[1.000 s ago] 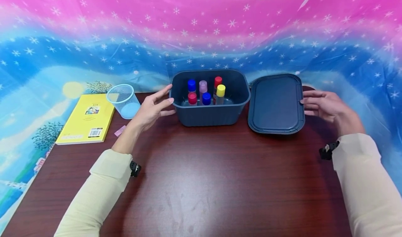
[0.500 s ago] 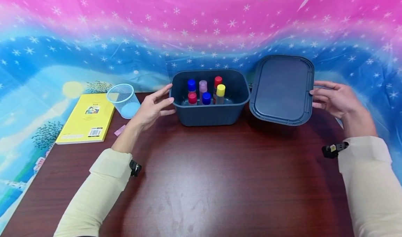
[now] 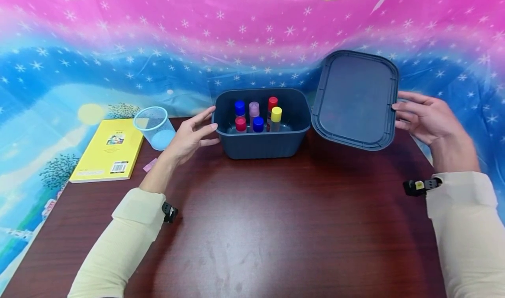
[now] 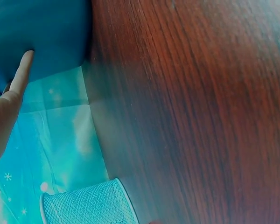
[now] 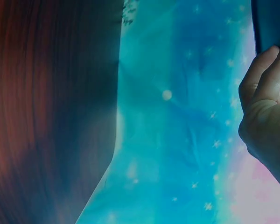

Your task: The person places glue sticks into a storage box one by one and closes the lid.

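At the back of the table stands a dark blue-grey plastic bin (image 3: 262, 147), its top uncovered. Several small upright bottles with coloured caps are inside, one with a yellow cap (image 3: 276, 113). My left hand (image 3: 191, 136) touches the bin's left end with its fingers nearly straight; in the left wrist view a finger (image 4: 22, 74) lies along the bin wall (image 4: 51, 37). To the right of the bin, my right hand (image 3: 430, 118) pinches the matching lid (image 3: 357, 101) by its right edge. The lid is tilted up above the table, its ribbed rim showing.
A light blue mesh pen cup (image 3: 155, 129) stands left of my left hand, beside a yellow book (image 3: 110, 151). A small pink piece (image 3: 150, 164) lies near them. Behind the table (image 3: 252, 228) hangs a snowflake-patterned cloth (image 3: 197, 48).
My right hand has raised the lid off the table, upward and slightly right, and tilted it. My left hand and the bin have stayed in place.
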`<move>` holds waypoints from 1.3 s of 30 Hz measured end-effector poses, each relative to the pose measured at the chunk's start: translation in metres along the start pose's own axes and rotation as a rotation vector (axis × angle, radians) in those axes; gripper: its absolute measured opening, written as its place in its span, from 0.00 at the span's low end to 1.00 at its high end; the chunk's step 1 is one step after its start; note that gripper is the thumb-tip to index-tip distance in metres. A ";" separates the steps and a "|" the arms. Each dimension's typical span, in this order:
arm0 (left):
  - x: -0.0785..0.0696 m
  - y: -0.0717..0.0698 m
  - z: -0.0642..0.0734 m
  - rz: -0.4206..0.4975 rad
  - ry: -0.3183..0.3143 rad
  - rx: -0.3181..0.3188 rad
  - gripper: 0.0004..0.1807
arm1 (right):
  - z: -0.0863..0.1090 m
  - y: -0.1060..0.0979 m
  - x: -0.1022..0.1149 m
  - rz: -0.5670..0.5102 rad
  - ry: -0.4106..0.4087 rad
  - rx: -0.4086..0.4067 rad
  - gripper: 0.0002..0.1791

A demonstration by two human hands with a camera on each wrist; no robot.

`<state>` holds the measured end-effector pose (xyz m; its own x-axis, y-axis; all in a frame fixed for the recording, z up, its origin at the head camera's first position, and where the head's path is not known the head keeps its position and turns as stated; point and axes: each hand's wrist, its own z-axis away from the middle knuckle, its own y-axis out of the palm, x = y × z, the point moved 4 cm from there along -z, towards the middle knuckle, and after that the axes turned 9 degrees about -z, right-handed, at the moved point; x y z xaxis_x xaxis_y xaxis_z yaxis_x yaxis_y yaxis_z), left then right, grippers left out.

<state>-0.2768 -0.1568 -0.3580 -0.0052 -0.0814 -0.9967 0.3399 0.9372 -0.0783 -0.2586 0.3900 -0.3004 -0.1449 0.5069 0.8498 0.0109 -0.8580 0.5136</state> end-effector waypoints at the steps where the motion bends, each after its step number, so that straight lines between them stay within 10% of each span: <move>1: 0.000 0.000 0.000 -0.006 0.002 0.000 0.35 | 0.000 0.004 -0.001 -0.004 -0.006 -0.001 0.17; 11: -0.010 -0.003 0.001 -0.121 0.104 -0.085 0.36 | 0.001 0.060 -0.018 -0.053 -0.077 0.036 0.18; 22: -0.040 -0.006 0.003 -0.185 0.329 -0.411 0.24 | -0.009 0.117 -0.046 -0.002 -0.105 0.106 0.25; 28: -0.056 0.014 0.004 -0.071 0.342 -0.332 0.18 | -0.018 0.146 -0.064 -0.089 -0.114 0.187 0.21; 33: -0.059 0.033 0.006 0.129 0.233 -0.220 0.20 | -0.025 0.168 -0.077 -0.073 -0.115 0.201 0.23; 39: -0.061 0.033 0.006 0.220 0.164 -0.254 0.19 | -0.028 0.183 -0.087 -0.060 -0.102 0.204 0.24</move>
<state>-0.2599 -0.1226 -0.3001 -0.1155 0.1676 -0.9791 0.1052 0.9822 0.1557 -0.2717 0.1866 -0.2832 -0.0503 0.5713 0.8192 0.2067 -0.7965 0.5682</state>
